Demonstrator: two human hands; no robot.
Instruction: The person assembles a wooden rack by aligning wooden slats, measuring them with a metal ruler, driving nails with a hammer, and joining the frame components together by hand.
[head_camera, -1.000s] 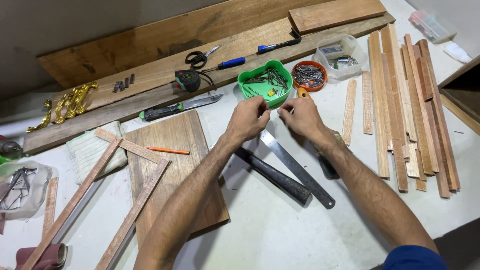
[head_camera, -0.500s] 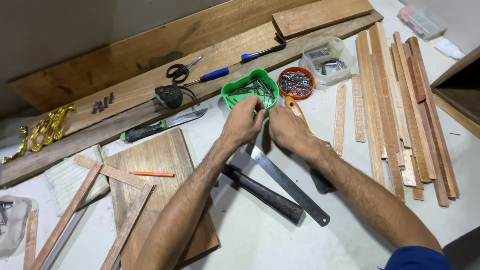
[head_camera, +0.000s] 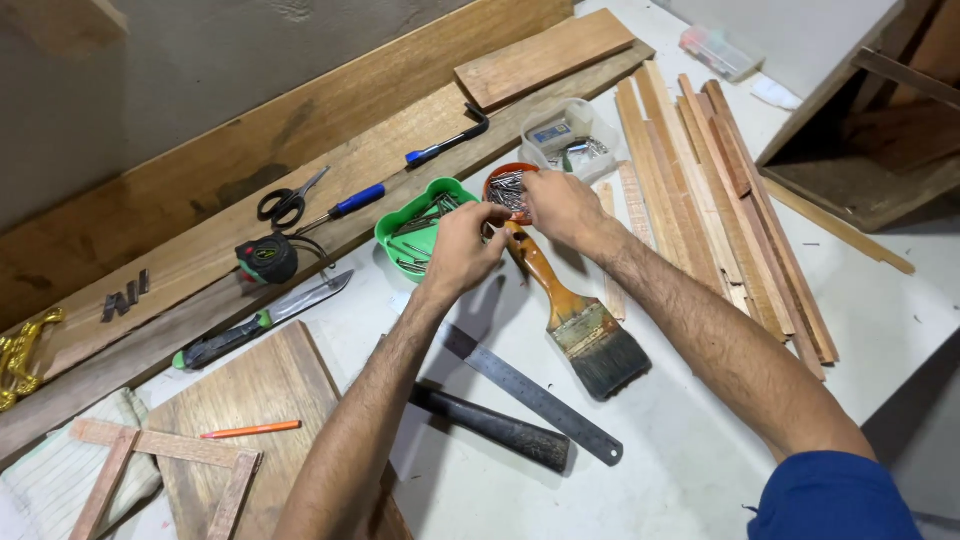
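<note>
1. Far left: brass handles (head_camera: 18, 352) on the plank edge, a wooden frame (head_camera: 165, 462) and an orange pencil (head_camera: 250, 430) on a board. None of these have shifted relative to each other since a second ago; only your view has swung right.
2. Utility knife (head_camera: 255, 322), tape measure (head_camera: 266, 258) and scissors (head_camera: 288, 200) lie untouched along the long plank (head_camera: 330, 190), same as before.
3. Green tray (head_camera: 425, 228) of nails sits just left of your hands; half a second ago both hands were at its front edge.
4. Your left hand (head_camera: 462, 248) has moved right, now between green tray and orange tub. Fingers are curled together at the tips; whether they pinch a nail, cannot tell.
5. Your right hand (head_camera: 562, 205) now rests over the round orange tub (head_camera: 508, 188) of nails, fingers bunched down at its rim, apparently picking; contents of the grip are hidden.
6. So the work has shifted from the green tray to the orange tub.
7. Paintbrush (head_camera: 575, 318) lies under your wrists, steel ruler (head_camera: 535, 398) and hammer handle (head_camera: 495, 428) nearer you.
8. Clear box (head_camera: 570, 135), then wood strips (head_camera: 720, 200), right.
</note>
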